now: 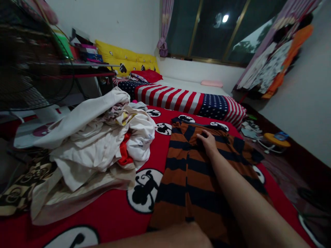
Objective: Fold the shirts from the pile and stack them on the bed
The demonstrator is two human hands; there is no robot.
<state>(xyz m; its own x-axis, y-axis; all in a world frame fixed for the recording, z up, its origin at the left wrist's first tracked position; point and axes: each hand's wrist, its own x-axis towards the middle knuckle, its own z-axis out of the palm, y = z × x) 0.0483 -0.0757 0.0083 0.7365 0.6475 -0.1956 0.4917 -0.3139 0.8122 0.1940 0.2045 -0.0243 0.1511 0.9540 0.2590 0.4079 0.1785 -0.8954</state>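
Striped shirt in brown and navy lies spread on the red bedcover, running from the bottom of my view up to its collar end. Closest to me, I have the left hand over the shirt's lower part; it is blurred and cut off, so I cannot tell whether its fingers grip cloth. Farther up, the right hand is at the upper front, fingers loosely bent; whether they pinch a fold I cannot tell.

My main worry is uneven tension: a drag from one hand alone could skew the front and bunch the stripes. The right forearm passes over the shirt, so a low sweep might ruffle it.

To the left sits a heap of pale clothes, which a careless elbow could topple across. Beyond it stands a fan; its draught, if it reaches, might lift a loose edge. Farthest back are a stars-and-stripes cover and the window.
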